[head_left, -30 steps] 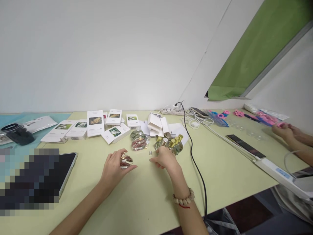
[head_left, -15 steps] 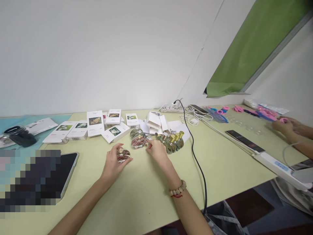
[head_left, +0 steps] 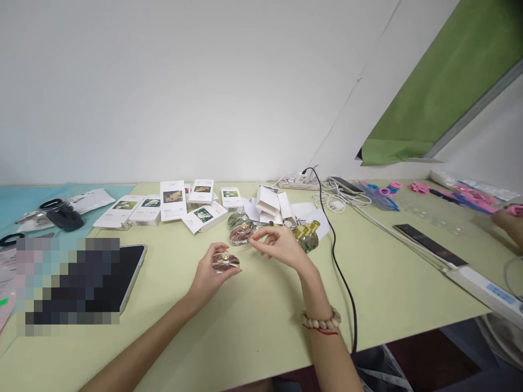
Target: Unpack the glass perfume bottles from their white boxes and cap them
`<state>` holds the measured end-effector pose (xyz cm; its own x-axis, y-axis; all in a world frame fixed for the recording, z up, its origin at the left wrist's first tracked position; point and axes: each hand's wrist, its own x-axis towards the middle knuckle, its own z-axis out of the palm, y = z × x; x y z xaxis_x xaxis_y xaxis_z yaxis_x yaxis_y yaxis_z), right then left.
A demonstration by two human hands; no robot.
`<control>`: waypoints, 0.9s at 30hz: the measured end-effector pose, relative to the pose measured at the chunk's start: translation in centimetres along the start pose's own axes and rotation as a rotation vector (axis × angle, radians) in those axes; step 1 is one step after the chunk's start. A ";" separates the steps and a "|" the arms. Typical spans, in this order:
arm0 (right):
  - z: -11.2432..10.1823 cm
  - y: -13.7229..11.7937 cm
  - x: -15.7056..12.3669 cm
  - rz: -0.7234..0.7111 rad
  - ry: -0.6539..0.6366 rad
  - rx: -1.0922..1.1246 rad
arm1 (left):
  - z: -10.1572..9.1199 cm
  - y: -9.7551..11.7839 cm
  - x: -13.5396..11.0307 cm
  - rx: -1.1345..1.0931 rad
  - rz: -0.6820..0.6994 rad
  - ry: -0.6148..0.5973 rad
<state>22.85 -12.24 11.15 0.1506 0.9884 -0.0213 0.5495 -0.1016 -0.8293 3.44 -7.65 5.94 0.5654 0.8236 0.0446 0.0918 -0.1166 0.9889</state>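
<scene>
My left hand (head_left: 207, 272) is wrapped round the sides of a small glass perfume bottle (head_left: 226, 264) with reddish liquid and a gold neck. It stands upright at the table's middle. My right hand (head_left: 281, 246) has its thumb and forefinger pinched together at the edge of a second reddish bottle (head_left: 240, 236); what lies between the fingertips is too small to make out. Just behind is a greenish bottle (head_left: 237, 219). Several gold-capped bottles (head_left: 309, 238) stand beyond my right hand, partly hidden by it.
White boxes with flower pictures (head_left: 173, 201) line the back left, with opened white cartons (head_left: 268, 202) nearby. A tablet (head_left: 133, 272) lies at left. A black cable (head_left: 341, 272) crosses the table at right, near a phone (head_left: 429, 244) and power strip (head_left: 484, 288). Another person's hand (head_left: 509, 223) shows far right.
The view has turned slightly left, shifting the table rightward in the picture. My right hand has lifted and changed its finger pose beside the second reddish bottle. My left hand keeps its bottle.
</scene>
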 end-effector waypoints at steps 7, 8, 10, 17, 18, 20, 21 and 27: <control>2.4 -1.8 0.1 -0.142 -0.217 0.213 | 0.3 0.2 -0.2 0.023 0.013 -0.106; 2.5 -1.7 0.2 -0.142 -0.221 0.212 | 0.3 0.2 -0.2 0.032 0.018 -0.115; 2.5 -1.5 0.4 -0.145 -0.227 0.214 | 0.3 0.1 -0.2 0.044 0.030 -0.125; 3.3 -1.3 0.6 -0.189 -0.223 0.199 | 0.2 -0.4 0.0 0.128 0.082 -0.091; 3.5 -1.3 0.6 -0.197 -0.217 0.196 | 0.2 -0.4 0.0 0.122 0.083 -0.094; 3.6 -1.3 0.6 -0.204 -0.217 0.200 | 0.2 -0.4 0.0 0.113 0.081 -0.102; 3.6 -1.3 0.6 -0.207 -0.221 0.204 | 0.2 -0.4 0.0 0.111 0.079 -0.106; 3.2 -1.4 0.5 -0.206 -0.254 0.186 | 0.1 -0.2 0.0 0.113 0.103 -0.120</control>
<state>19.54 -11.26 10.54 -0.1691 0.9848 0.0385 0.3845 0.1018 -0.9175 3.53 -7.70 5.69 0.6696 0.7328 0.1211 0.1161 -0.2644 0.9574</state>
